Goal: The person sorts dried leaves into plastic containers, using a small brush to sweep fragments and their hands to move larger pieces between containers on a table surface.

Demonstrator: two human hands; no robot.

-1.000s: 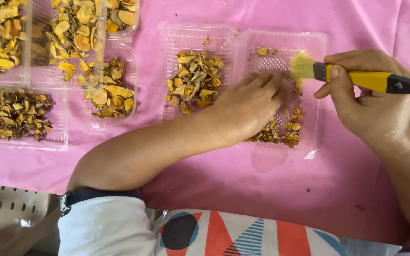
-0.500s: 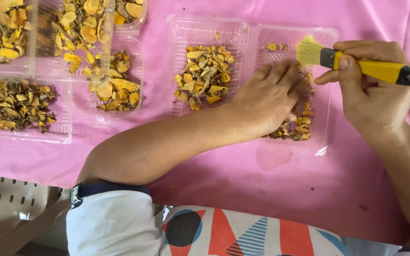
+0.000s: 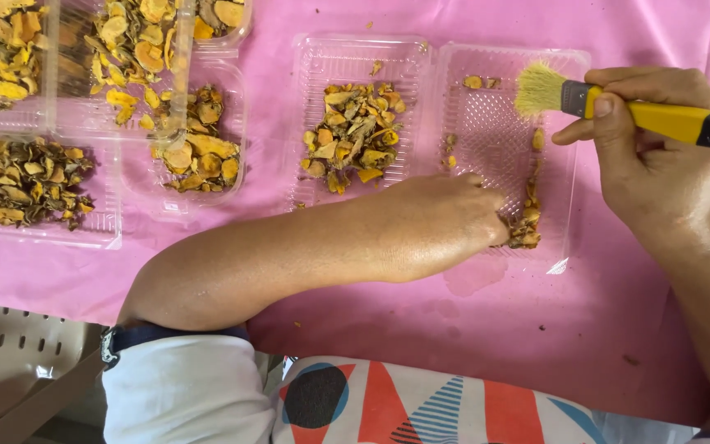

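My left hand lies in the right half of a clear hinged plastic tray, fingers curled over a clump of dried yellow-brown slices at the tray's near edge. My right hand grips a brush by its yellow handle and holds it level above the tray's far right corner. The pale bristles point left, just off the tray. A few stray slices lie at the far edge. The tray's left half holds a pile of slices.
Several more clear trays of dried slices stand at the left: a dark batch, a small one and fuller ones at the back. All rest on a pink cloth with a damp mark. A beige plastic chair shows at lower left.
My left hand has drawn back from the middle of the tray to its near edge and curled, dragging the slices with it. The brush has stayed almost still.
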